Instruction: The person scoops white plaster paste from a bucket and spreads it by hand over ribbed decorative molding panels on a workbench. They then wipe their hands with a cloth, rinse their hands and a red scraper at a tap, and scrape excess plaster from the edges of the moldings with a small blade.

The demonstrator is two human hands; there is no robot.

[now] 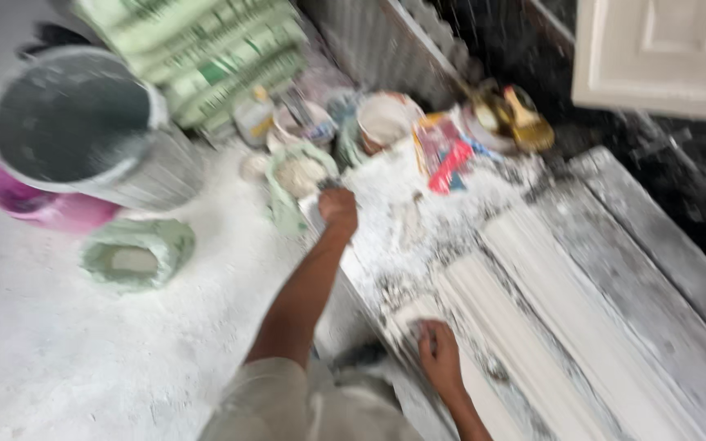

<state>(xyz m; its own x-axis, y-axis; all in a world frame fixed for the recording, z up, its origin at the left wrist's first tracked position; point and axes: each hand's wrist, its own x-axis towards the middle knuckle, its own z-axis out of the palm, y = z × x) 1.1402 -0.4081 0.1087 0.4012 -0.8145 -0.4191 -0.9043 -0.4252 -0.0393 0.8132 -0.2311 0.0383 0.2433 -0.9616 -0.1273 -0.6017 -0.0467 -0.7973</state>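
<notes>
My left hand is stretched out to the far edge of the white-dusted worktop, closed like a fist around a small dark tool; blur hides its shape. It is right beside an open green sack of white powder. My right hand rests low on the near end of a long white plaster moulding, fingers bent against the wet white surface. Whether it holds anything is unclear.
A large grey bucket stands over a pink basin at left, with another open sack on the dusty floor. Stacked green sacks, tubs, a red packet and yellow tools crowd the back. A white door is top right.
</notes>
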